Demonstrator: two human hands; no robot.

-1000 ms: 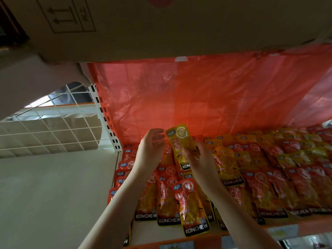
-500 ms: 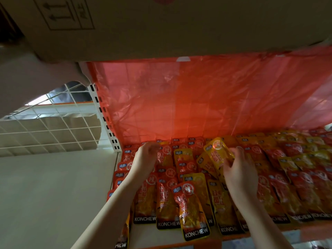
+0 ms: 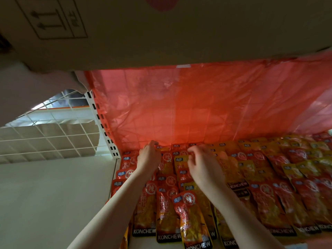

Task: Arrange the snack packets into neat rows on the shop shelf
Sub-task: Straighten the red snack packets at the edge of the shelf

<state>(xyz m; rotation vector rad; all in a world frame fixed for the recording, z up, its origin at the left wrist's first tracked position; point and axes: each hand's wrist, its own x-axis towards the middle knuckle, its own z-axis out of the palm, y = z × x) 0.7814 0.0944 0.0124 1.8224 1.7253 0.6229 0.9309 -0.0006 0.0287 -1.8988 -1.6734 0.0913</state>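
Both hands reached to the back left corner of the shop shelf (image 3: 115,175), where the red and yellow foil snack packets (image 3: 168,211) lay in overlapping rows. The left hand (image 3: 149,158) curled its fingers on a red packet at the rear edge. The right hand (image 3: 202,165) pinched a yellow packet (image 3: 181,163) just beside it, probably seating each squarely in its row.

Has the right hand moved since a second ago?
Yes. The right hand no longer holds a yellow packet up; it has dropped onto the snack packets and reached deeper, toward the red plastic sheet at the back.
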